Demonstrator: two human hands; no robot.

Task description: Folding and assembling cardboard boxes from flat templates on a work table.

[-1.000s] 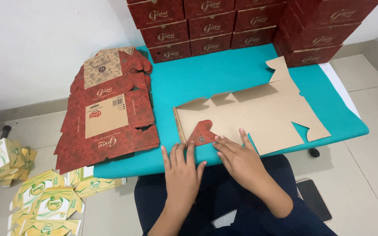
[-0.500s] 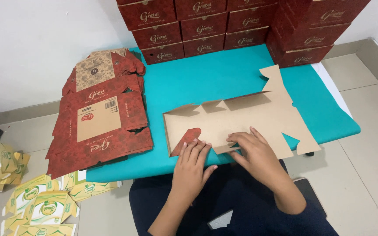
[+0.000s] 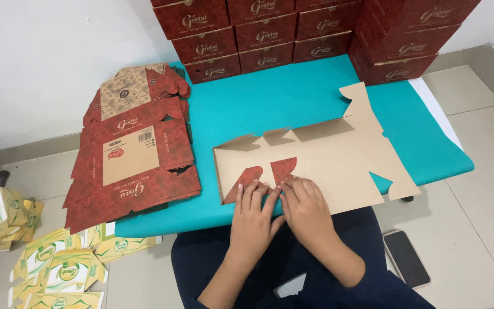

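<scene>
A flat die-cut cardboard box blank (image 3: 338, 160) lies brown side up on the teal table (image 3: 270, 103). Two of its small flaps are folded over at the near left edge and show their red printed side (image 3: 270, 171). My left hand (image 3: 253, 217) presses flat on the left red flap. Beside it, my right hand (image 3: 304, 209) presses the near edge of the blank by the second flap, fingertips touching the left hand. Neither hand grips anything.
A stack of flat red box blanks (image 3: 132, 154) lies on the table's left part. Assembled red boxes (image 3: 293, 28) are stacked along the back wall. Yellow-green cartons (image 3: 47, 263) lie on the floor at left. A dark phone (image 3: 406, 258) lies on the floor at right.
Both hands slid left along the near edge of the blank. A second red flap is now folded over beside the first.
</scene>
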